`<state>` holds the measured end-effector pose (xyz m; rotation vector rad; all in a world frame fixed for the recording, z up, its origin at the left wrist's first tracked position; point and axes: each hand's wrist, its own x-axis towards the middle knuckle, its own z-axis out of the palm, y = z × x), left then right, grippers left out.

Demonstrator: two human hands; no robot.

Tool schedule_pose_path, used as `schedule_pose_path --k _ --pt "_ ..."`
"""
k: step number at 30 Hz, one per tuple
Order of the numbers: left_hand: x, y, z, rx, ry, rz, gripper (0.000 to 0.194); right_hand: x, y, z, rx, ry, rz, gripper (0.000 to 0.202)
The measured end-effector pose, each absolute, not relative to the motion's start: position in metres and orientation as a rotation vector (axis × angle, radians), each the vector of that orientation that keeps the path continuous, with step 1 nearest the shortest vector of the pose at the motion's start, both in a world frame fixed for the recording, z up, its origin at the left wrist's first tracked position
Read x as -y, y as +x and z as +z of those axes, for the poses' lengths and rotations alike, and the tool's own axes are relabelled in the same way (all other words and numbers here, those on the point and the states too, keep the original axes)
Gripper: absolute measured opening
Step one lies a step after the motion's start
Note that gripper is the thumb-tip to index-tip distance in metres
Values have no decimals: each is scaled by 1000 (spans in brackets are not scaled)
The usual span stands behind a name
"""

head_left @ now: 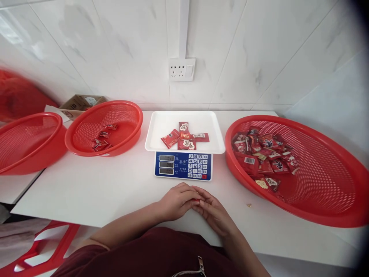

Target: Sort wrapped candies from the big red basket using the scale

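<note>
My left hand [178, 201] and my right hand [215, 212] meet at the table's front, just below the scale. Both are closed, fingertips touching around a small red thing [198, 200] that is mostly hidden by the fingers. Behind them stands a digital scale [183, 166] with a blue keypad and a white tray [157, 127]. Several red snack packets [186, 144] lie on that tray, close together and partly overlapping.
At the right a large red basket [325, 134] holds a pile of red packets [271, 142]. Another red basket [129, 115], with several packets, sits left of the scale. Further left are a third basket [31, 159] and a cardboard box [77, 104]. A tiny golden scrap [249, 205] lies near the right basket.
</note>
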<state>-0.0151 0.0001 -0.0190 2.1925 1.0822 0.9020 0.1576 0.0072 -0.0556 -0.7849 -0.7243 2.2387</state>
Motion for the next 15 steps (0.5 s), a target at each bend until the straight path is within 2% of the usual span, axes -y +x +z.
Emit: schedule_pose_path --k 6,11,15 --pt "0 -16 -12 -1214 2009 848 19 -8 155 -56 965 -899 2197 32" --pt "0 -17 -3 -1355 1906 639 20 -8 151 -53 1190 -1005 2084 38" --pt "-1 -16 0 -1377 1759 553 31 -6 153 -55 1286 -1002 1993 40"
